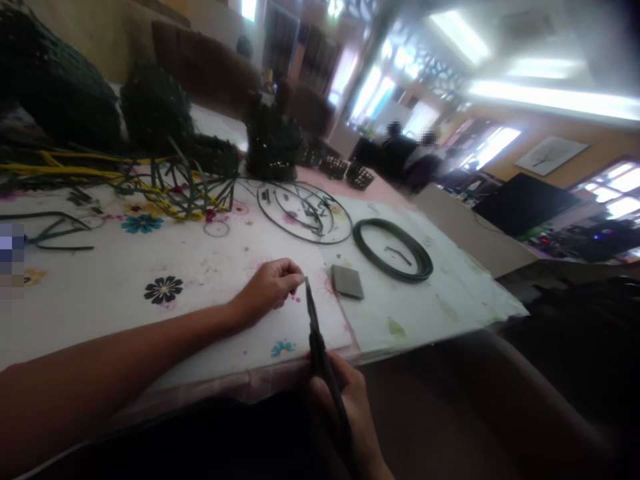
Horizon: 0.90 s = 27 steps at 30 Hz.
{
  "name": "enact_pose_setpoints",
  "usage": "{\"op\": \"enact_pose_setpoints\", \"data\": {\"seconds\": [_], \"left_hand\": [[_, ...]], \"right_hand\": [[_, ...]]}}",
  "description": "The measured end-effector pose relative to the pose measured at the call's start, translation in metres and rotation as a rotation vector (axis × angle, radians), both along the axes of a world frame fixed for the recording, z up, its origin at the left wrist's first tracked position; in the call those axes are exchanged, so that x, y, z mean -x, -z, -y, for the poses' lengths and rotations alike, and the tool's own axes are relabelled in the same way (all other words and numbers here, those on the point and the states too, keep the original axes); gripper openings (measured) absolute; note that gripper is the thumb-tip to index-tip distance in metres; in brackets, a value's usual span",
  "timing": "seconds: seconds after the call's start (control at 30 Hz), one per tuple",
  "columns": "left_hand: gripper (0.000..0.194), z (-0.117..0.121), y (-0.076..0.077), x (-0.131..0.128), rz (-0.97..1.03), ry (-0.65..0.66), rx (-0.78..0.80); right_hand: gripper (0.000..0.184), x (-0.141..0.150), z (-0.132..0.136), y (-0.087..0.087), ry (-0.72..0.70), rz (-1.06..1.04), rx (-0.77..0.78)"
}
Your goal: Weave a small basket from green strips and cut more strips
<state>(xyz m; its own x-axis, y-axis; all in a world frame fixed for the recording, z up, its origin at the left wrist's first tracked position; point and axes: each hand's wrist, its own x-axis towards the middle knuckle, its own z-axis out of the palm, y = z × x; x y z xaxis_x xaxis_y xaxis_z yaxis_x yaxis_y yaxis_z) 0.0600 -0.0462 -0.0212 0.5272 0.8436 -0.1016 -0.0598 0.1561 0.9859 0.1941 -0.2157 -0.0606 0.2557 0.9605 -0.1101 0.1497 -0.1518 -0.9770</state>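
My left hand (273, 287) reaches over the flowered tablecloth with its fingers pinched together. Whatever lies between those fingertips is too small to make out. In my right hand (353, 407), at the table's front edge, are dark scissors (316, 333), their long narrow blades pointing away from me. The blade tips are right by my left fingertips; whether they touch is unclear. Just right of the tips lies a flat grey square block (347, 281). Beyond it rests a coil of dark green strip (393, 250), with a short bent piece (399, 255) inside its ring.
Thin loops of strip (305, 212) lie behind my hands. Tangled green and yellow strips (175, 183) spread at the left. Dark woven baskets (273, 137) stand along the back, with small ones (360, 175) to their right. People (403, 150) sit far off.
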Motion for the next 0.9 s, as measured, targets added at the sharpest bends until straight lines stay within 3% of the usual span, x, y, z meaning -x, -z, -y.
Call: {"op": "enact_pose_setpoints", "data": {"seconds": [0.5, 0.9], "left_hand": [[0.012, 0.0028, -0.008, -0.0014, 0.034, 0.034, 0.147], [0.015, 0.0046, -0.0074, -0.0039, -0.041, 0.018, 0.122]], "right_hand": [[0.044, 0.0018, -0.001, -0.0031, -0.019, -0.03, -0.011], [0.034, 0.0007, 0.0024, 0.0013, -0.051, -0.013, -0.06]]}}
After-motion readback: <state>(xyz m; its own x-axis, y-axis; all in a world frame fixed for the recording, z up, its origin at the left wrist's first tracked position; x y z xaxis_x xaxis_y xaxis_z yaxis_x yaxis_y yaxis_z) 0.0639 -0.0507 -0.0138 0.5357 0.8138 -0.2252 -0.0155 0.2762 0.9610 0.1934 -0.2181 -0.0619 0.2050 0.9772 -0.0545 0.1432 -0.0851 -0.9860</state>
